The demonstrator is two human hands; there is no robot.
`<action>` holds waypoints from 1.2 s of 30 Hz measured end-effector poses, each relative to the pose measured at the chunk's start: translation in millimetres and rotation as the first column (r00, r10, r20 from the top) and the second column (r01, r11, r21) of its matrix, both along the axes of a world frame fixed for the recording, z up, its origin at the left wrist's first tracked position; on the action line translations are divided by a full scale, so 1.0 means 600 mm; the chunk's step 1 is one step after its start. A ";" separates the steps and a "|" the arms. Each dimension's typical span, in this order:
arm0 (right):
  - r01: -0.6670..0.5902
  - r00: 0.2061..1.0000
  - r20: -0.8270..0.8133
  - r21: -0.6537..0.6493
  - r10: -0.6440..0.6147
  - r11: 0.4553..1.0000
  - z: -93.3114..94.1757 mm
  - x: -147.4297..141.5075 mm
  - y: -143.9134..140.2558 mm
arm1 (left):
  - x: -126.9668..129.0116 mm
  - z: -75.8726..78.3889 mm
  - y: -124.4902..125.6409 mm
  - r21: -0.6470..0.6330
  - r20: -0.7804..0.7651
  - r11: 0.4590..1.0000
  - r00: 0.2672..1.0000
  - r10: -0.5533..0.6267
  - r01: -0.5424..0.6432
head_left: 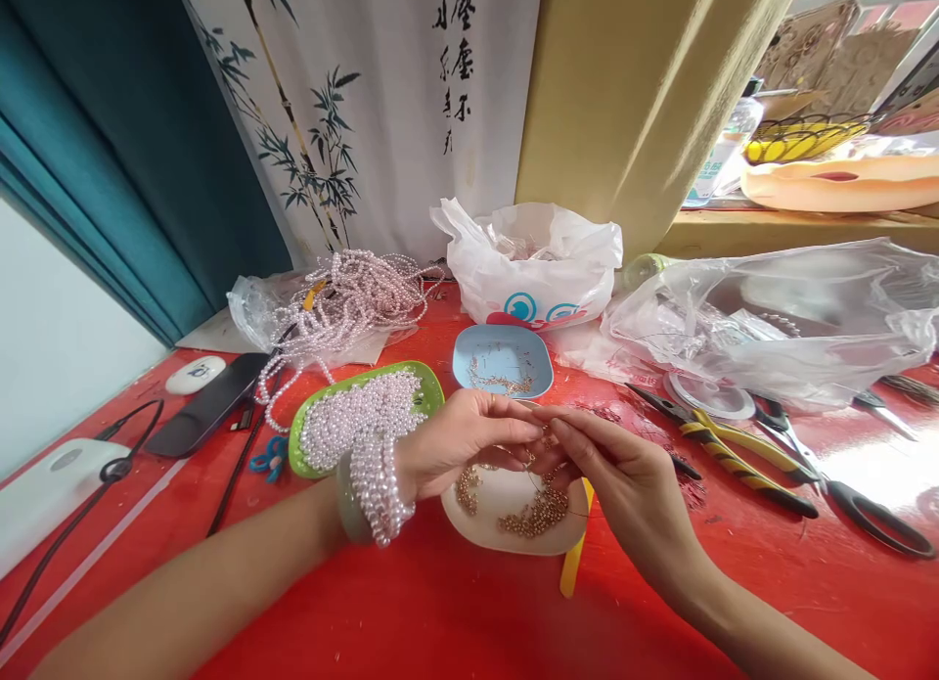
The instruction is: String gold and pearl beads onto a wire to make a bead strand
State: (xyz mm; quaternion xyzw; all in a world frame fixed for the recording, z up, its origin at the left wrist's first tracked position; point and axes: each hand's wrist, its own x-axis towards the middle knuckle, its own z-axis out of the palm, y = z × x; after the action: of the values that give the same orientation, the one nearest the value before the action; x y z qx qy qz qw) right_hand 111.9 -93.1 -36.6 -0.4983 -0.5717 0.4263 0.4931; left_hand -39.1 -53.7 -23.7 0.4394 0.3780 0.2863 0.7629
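Red table (455, 612) fills the view, cluttered along the back. Clear plastic bag (792, 318) lies crumpled at the right rear; white plastic bag (532, 264) stands open at centre rear, contents too blurred to tell. Loose heap of pearl strands (352, 294) sits at the left rear.

Left hand (462, 440) and right hand (623, 470) meet above the white dish (506, 528). Left fingers (514, 430) are curled in, tips pinched together on something tiny between both hands; too small to identify, possibly a gold bead or thin wire. Right fingers (579, 430) are extended and nearly closed, tips touching the left fingertips at the same spot. Neither hand is slack; both are in a fine pinch. Left wrist carries wraps of pearl strand (378, 494) plus a pale green bangle (348, 494).

Containers:
- Green dish (429, 391), just left of the left hand: heaped with white pearl beads (352, 421).
- White dish, directly under the hands: small gold beads (539, 514) in two clusters.
- Blue dish (503, 352), just behind the hands: a few thin gold pins, scattered.

Yellow-handled pliers (734, 455) and black-handled scissors (843, 484) lie right of the hands, apart from them. Yellow stick (572, 563) pokes out from under the white dish.
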 end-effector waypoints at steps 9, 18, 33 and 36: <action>-0.028 0.935 0.336 0.389 -0.113 0.921 -0.012 0.008 0.005 | 0.000 -0.003 0.000 -0.026 0.018 0.999 0.999 -0.027 0.028; -0.097 0.863 0.476 0.486 -0.170 0.868 -0.007 0.008 0.001 | -0.001 0.001 -0.002 -0.024 -0.028 0.999 0.999 -0.035 0.034; -0.464 0.425 0.780 0.623 -0.460 0.629 -0.020 0.025 0.011 | -0.002 -0.003 0.000 -0.036 0.036 0.997 0.997 -0.074 0.075; -0.500 0.399 0.790 0.614 -0.466 0.611 -0.015 0.024 0.012 | -0.003 0.001 0.000 -0.052 0.032 0.996 0.997 -0.070 0.072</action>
State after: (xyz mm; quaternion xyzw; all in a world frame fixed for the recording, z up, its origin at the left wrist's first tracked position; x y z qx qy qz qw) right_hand 126.1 -85.7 -45.5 -0.3636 -0.8705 -0.2160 0.2518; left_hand -40.8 -53.5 -23.3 0.4278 0.3579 0.2555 0.7897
